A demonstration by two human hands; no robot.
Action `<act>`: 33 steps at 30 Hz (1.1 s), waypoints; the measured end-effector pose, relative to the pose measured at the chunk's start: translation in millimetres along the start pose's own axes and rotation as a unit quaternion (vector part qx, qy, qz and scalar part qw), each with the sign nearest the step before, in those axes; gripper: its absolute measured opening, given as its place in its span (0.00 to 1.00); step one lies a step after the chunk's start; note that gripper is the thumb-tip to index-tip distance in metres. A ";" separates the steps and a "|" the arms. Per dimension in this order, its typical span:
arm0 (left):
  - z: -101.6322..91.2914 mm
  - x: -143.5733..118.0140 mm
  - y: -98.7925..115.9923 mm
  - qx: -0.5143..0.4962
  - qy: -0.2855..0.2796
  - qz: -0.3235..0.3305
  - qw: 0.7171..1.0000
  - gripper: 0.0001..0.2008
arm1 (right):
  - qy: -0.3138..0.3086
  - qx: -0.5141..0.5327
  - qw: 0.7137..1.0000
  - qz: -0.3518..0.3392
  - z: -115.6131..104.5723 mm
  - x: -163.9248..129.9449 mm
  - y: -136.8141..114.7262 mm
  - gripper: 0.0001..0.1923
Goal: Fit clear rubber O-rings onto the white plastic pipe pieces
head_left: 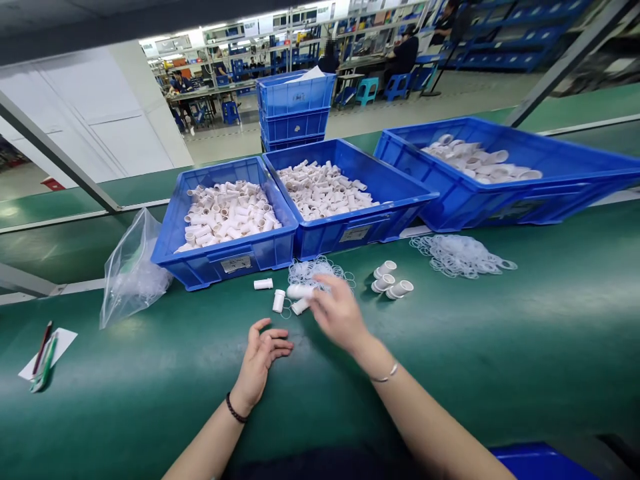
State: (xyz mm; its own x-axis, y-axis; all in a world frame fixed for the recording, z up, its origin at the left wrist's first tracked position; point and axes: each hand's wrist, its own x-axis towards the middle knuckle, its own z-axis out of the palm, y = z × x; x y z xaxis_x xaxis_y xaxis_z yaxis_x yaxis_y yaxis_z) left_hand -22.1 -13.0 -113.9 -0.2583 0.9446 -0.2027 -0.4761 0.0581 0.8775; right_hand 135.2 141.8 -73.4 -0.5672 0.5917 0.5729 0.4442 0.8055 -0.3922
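My right hand (341, 312) reaches over the middle of the green work surface, its fingertips closed on the end of a short white plastic pipe fitting (300, 291). Both are slightly blurred. Right below lies another white fitting (300, 307), and two more, a standing-looking one (279, 301) and one on its side (263, 284), are to the left. A thin clear ring (286, 312) lies among them. Behind my fingers spreads a pile of clear rings (325, 268). My left hand (260, 360) hovers nearer to me, empty, fingers apart and slightly curled.
Blue bins (235, 257) (365, 230) (520, 200) full of white fittings line the back. Three wider fittings (384, 283) stand right of my hand, before flat rings (463, 255). Left are a plastic bag (135, 273), a pencil (43, 348) and a green cutter (45, 362).
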 end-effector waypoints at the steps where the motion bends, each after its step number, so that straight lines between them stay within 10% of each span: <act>1: -1.9 0.7 -0.1 0.032 0.010 0.018 0.999 0.21 | 0.021 -0.053 0.997 0.042 -11.1 8.1 15.2 0.09; 10: -15.3 5.6 -5.6 0.228 0.047 0.078 0.969 0.14 | -0.106 -0.331 0.921 0.176 -44.2 32.4 125.2 0.11; 17: -10.3 19.8 18.4 0.437 0.014 0.150 0.887 0.11 | -0.111 -0.211 0.966 0.101 -34.9 21.3 76.2 0.12; 26: 50.7 69.5 13.8 0.666 0.005 0.222 0.712 0.15 | -0.194 -0.180 0.961 0.078 15.1 1.2 26.6 0.09; 33: 52.3 83.9 2.5 0.666 0.006 0.192 0.720 0.14 | -0.175 -0.157 0.967 0.100 33.6 -2.5 41.1 0.09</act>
State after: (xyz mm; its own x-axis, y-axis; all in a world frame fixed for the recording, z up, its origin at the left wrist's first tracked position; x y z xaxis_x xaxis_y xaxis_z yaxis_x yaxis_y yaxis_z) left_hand -0.9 83.2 -106.0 -0.1677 0.9710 0.1702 0.8603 0.0598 0.5063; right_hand 131.6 174.5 -115.2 -0.6232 0.7537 0.2085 0.7270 0.6566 -0.2007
